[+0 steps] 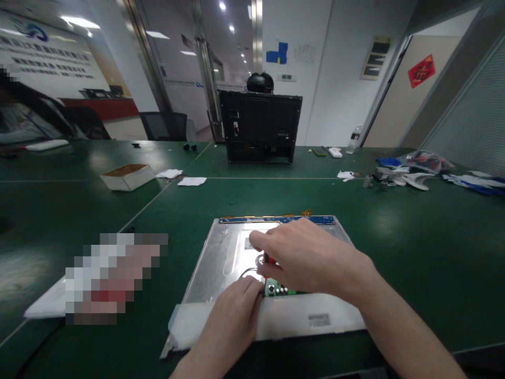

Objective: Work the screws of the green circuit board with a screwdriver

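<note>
A flat metal display panel (pixel 209 258) lies on the green table, with a blue circuit strip (pixel 276 219) along its far edge. Across its near side runs a whitish cover strip (pixel 292 318). My right hand (pixel 311 258) grips a screwdriver with a red and black handle (pixel 269 259); its thin shaft points down at a green circuit board (pixel 282 289), partly hidden by that hand. Beside the shaft, my left hand (pixel 234 313) rests on the panel with its fingers pressed together. What those fingers hold, if anything, is hidden. A dark wire (pixel 248 270) curves just beyond them.
An upright black monitor housing (pixel 260 126) stands at the back. Left of it are an open box (pixel 128 178) and paper pieces (pixel 192 181). Loose parts (pixel 390 176), a plastic bag (pixel 424 159) and a bottle (pixel 354 139) occupy the far right. A blurred-out object lies left.
</note>
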A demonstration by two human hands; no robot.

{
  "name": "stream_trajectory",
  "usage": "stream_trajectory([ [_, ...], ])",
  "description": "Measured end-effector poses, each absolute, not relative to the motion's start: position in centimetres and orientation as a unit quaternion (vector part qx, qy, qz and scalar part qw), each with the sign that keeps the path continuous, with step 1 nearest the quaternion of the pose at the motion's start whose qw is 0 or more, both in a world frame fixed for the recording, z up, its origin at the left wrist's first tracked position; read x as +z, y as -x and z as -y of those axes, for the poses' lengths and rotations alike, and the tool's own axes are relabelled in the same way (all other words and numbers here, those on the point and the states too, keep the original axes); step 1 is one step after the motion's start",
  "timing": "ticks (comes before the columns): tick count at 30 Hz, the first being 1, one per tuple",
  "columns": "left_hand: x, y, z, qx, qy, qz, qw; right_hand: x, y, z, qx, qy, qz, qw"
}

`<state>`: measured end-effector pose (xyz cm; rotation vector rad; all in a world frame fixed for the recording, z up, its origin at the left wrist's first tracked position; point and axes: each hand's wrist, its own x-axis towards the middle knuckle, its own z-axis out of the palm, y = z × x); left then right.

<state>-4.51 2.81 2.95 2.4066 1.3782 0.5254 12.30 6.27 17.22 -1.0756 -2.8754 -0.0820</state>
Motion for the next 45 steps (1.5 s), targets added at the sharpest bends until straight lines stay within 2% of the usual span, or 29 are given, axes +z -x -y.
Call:
stream_trajectory([
  [5, 2.74, 4.56, -2.88, 0.188, -0.84, -0.48, 0.167, 17.18, -12.58, -6.07, -0.006, 0.324, 0.945, 0.049],
  [12, 2.96, 4.63, -2.86, 0.196, -0.841, -0.476, 0.168, 17.54, -12.47, -5.98, 0.012, 0.324, 0.946, 0.017],
  [18, 2.9, 4.58, -2.72, 0.196, -0.839, -0.473, 0.181, 17.32, -12.39, -6.15, -0.014, 0.35, 0.936, 0.031],
  [25, 2.73, 4.59, -2.88, 0.191, -0.842, -0.476, 0.167, 17.29, -12.94, -5.87, -0.004, 0.309, 0.949, 0.059],
  [36, 3.03, 4.57, -2.71, 0.173, -0.842, -0.485, 0.161, 17.25, -12.16, -6.27, -0.007, 0.373, 0.928, 0.018],
  [41, 2.98, 4.54, -2.84, 0.191, -0.847, -0.471, 0.155, 17.46, -12.65, -5.99, -0.001, 0.341, 0.939, 0.035],
  [45, 2.97, 4.53, -2.94, 0.199, -0.845, -0.472, 0.153, 17.61, -12.56, -5.89, 0.004, 0.325, 0.946, 0.017],
])
